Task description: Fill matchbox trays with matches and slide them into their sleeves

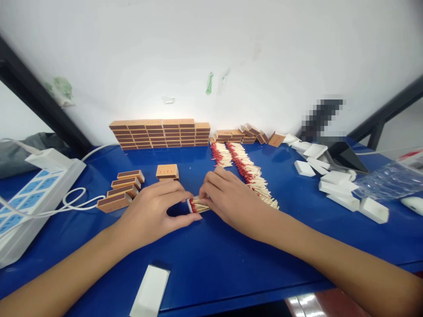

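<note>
A small white matchbox tray (190, 205) lies on the blue table in front of me, holding red-tipped matches (199, 206). My left hand (153, 209) grips the tray's left end, index finger on the far side and thumb on the near side. Over the tray's right part is my right hand (233, 198), its fingers pinched together on the matches and hiding much of the tray. Just behind the hands, loose matches lie in two long rows, a shorter row (222, 155) and a longer row (246, 167). A closed matchbox (167, 171) sits beyond my left hand.
A stacked wall of matchboxes (161, 133) stands against the white wall. Several matchboxes (120, 189) lean in a line at left, beside a power strip (39, 193) with white cables. White trays (337, 187) are heaped at right; another white tray (150, 290) lies near the front edge.
</note>
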`<state>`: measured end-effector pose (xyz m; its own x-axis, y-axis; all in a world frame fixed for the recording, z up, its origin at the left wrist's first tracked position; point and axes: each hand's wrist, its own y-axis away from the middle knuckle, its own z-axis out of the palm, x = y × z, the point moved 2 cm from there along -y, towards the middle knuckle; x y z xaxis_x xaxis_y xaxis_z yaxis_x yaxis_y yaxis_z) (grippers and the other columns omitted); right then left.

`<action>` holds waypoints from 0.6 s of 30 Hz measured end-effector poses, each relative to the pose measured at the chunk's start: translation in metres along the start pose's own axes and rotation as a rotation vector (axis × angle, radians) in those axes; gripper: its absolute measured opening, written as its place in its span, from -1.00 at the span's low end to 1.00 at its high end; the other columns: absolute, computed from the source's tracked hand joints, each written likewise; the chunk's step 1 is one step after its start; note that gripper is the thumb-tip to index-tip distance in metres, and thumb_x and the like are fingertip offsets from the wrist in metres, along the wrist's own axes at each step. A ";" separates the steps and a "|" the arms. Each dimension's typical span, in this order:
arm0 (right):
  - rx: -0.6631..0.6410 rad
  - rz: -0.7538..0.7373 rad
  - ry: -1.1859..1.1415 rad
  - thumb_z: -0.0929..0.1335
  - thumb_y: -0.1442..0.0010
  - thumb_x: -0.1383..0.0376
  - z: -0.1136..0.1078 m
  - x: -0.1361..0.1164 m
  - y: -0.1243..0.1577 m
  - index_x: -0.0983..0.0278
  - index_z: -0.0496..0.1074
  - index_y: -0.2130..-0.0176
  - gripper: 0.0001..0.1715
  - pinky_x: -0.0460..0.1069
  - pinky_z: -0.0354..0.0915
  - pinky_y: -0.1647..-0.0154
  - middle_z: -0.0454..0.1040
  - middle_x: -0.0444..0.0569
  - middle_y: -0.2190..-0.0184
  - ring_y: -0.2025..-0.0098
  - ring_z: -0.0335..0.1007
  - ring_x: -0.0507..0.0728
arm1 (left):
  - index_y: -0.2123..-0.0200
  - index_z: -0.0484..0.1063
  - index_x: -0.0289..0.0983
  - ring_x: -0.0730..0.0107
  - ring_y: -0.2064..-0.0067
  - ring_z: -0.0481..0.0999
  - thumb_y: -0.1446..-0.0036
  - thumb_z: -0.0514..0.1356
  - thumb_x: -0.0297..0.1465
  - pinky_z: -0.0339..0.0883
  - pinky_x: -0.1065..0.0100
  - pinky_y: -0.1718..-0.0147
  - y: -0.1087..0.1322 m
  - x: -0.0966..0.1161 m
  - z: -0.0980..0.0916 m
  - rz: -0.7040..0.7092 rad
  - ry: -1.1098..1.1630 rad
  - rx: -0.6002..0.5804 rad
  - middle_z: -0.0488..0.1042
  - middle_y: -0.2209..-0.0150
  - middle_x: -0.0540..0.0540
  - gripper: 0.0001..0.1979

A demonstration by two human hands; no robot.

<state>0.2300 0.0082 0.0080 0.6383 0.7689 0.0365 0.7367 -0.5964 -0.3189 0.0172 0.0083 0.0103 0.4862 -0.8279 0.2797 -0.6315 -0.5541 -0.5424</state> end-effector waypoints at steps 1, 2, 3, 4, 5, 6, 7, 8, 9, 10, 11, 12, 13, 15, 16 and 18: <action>0.003 -0.013 0.003 0.28 -0.51 0.36 0.000 0.000 0.000 0.34 0.49 0.20 -0.76 0.15 0.28 0.02 0.45 0.12 0.18 0.12 0.25 0.24 | 0.15 0.62 -0.35 0.25 0.27 0.62 -0.22 0.47 -0.26 0.50 0.25 0.25 0.000 0.000 0.000 0.000 0.003 0.000 0.58 0.29 -0.12 -0.72; 0.009 -0.023 0.007 0.28 -0.51 0.36 0.000 0.001 0.001 0.34 0.49 0.19 -0.76 0.15 0.28 0.02 0.45 0.11 0.18 0.12 0.25 0.24 | 0.15 0.62 -0.35 0.25 0.26 0.61 -0.22 0.47 -0.26 0.50 0.25 0.25 0.000 0.000 0.000 0.000 0.005 0.001 0.58 0.29 -0.12 -0.72; 0.019 -0.027 0.015 0.28 -0.51 0.36 -0.001 0.002 0.001 0.34 0.49 0.19 -0.76 0.15 0.28 0.01 0.45 0.12 0.18 0.11 0.25 0.24 | 0.15 0.61 -0.35 0.24 0.26 0.61 -0.22 0.47 -0.26 0.50 0.25 0.25 0.001 0.000 -0.001 -0.002 0.007 0.005 0.58 0.29 -0.12 -0.72; 0.033 -0.028 0.025 0.28 -0.51 0.37 -0.002 0.004 0.002 0.34 0.50 0.18 -0.77 0.15 0.28 0.00 0.45 0.12 0.18 0.11 0.25 0.24 | 0.15 0.61 -0.35 0.24 0.25 0.61 -0.22 0.47 -0.26 0.50 0.25 0.24 0.001 0.000 -0.001 -0.006 0.007 0.007 0.58 0.29 -0.12 -0.72; 0.050 -0.026 0.037 0.28 -0.51 0.38 -0.005 0.006 0.002 0.34 0.50 0.18 -0.77 0.15 0.28 -0.01 0.45 0.12 0.18 0.10 0.25 0.25 | 0.15 0.61 -0.35 0.24 0.25 0.61 -0.22 0.47 -0.26 0.50 0.25 0.24 0.001 -0.001 -0.001 -0.008 0.005 0.008 0.57 0.29 -0.12 -0.72; 0.070 -0.027 0.047 0.28 -0.50 0.39 -0.007 0.007 0.002 0.34 0.50 0.19 -0.77 0.15 0.28 -0.02 0.46 0.12 0.19 0.09 0.26 0.25 | 0.15 0.61 -0.34 0.24 0.25 0.61 -0.22 0.47 -0.26 0.50 0.25 0.23 0.000 -0.001 -0.001 -0.012 0.003 0.008 0.57 0.29 -0.11 -0.73; 0.087 -0.032 0.049 0.28 -0.50 0.40 -0.009 0.009 0.002 0.33 0.51 0.19 -0.77 0.15 0.28 -0.03 0.46 0.12 0.20 0.09 0.26 0.25 | 0.15 0.62 -0.34 0.25 0.24 0.61 -0.22 0.47 -0.26 0.51 0.25 0.23 0.000 -0.001 -0.001 -0.015 0.000 0.011 0.57 0.29 -0.11 -0.73; 0.101 -0.039 0.044 0.29 -0.50 0.39 -0.012 0.009 0.003 0.33 0.51 0.19 -0.77 0.15 0.29 -0.03 0.46 0.11 0.21 0.09 0.26 0.25 | 0.15 0.62 -0.34 0.25 0.24 0.61 -0.22 0.47 -0.26 0.51 0.24 0.22 0.000 -0.001 -0.001 -0.019 -0.002 0.017 0.57 0.29 -0.11 -0.72; 0.112 -0.047 0.034 0.29 -0.50 0.38 -0.014 0.010 0.003 0.33 0.51 0.19 -0.76 0.14 0.29 -0.03 0.46 0.10 0.22 0.10 0.26 0.25 | 0.14 0.63 -0.34 0.24 0.22 0.62 -0.22 0.47 -0.25 0.51 0.24 0.21 0.000 -0.001 -0.001 -0.023 -0.005 0.023 0.57 0.29 -0.11 -0.72; 0.114 -0.054 0.022 0.28 -0.51 0.37 -0.015 0.010 0.003 0.32 0.52 0.19 -0.75 0.14 0.29 -0.02 0.46 0.09 0.23 0.11 0.26 0.24 | 0.14 0.63 -0.34 0.23 0.21 0.62 -0.22 0.47 -0.25 0.51 0.23 0.20 0.000 -0.002 -0.001 -0.027 -0.007 0.029 0.58 0.29 -0.10 -0.72; 0.111 -0.057 0.012 0.28 -0.52 0.36 -0.016 0.010 0.003 0.32 0.52 0.19 -0.74 0.13 0.29 -0.01 0.45 0.08 0.24 0.11 0.26 0.24 | 0.13 0.64 -0.34 0.23 0.21 0.63 -0.22 0.46 -0.24 0.51 0.23 0.19 0.000 -0.002 -0.001 -0.032 -0.010 0.035 0.58 0.29 -0.10 -0.71; 0.102 -0.056 0.006 0.27 -0.52 0.35 -0.016 0.010 0.004 0.32 0.51 0.20 -0.73 0.13 0.29 0.00 0.45 0.09 0.24 0.11 0.26 0.24 | 0.13 0.64 -0.33 0.23 0.21 0.63 -0.22 0.46 -0.23 0.51 0.23 0.19 0.000 -0.002 -0.001 -0.037 -0.014 0.038 0.58 0.29 -0.10 -0.71; 0.091 -0.054 0.006 0.27 -0.53 0.35 -0.016 0.010 0.004 0.32 0.51 0.20 -0.73 0.13 0.28 0.00 0.45 0.09 0.24 0.11 0.26 0.24 | 0.12 0.64 -0.33 0.22 0.21 0.63 -0.22 0.46 -0.23 0.51 0.22 0.19 0.001 -0.003 -0.001 -0.041 -0.018 0.039 0.58 0.29 -0.09 -0.71; 0.065 -0.052 0.017 0.27 -0.52 0.35 -0.014 0.009 0.004 0.33 0.51 0.20 -0.73 0.13 0.28 0.01 0.45 0.10 0.23 0.11 0.26 0.24 | 0.12 0.65 -0.33 0.22 0.20 0.63 -0.22 0.46 -0.23 0.51 0.22 0.19 0.001 -0.003 -0.001 -0.046 -0.022 0.039 0.59 0.29 -0.10 -0.71; 0.055 -0.052 0.026 0.28 -0.52 0.35 -0.013 0.009 0.004 0.33 0.51 0.20 -0.74 0.13 0.27 0.01 0.45 0.10 0.22 0.11 0.25 0.24 | 0.13 0.65 -0.33 0.22 0.20 0.63 -0.22 0.46 -0.24 0.52 0.22 0.19 0.001 -0.003 -0.001 -0.048 -0.021 0.037 0.59 0.29 -0.10 -0.72; 0.046 -0.048 0.051 0.29 -0.51 0.35 -0.010 0.009 0.004 0.33 0.51 0.20 -0.76 0.13 0.27 0.02 0.45 0.10 0.23 0.11 0.25 0.24 | 0.14 0.64 -0.33 0.22 0.21 0.64 -0.22 0.47 -0.25 0.52 0.23 0.20 0.001 -0.002 -0.001 -0.048 -0.012 0.030 0.59 0.29 -0.10 -0.73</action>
<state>0.2412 0.0107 0.0164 0.6139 0.7830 0.1002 0.7562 -0.5469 -0.3592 0.0149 0.0091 0.0102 0.5229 -0.7990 0.2970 -0.5888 -0.5905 -0.5519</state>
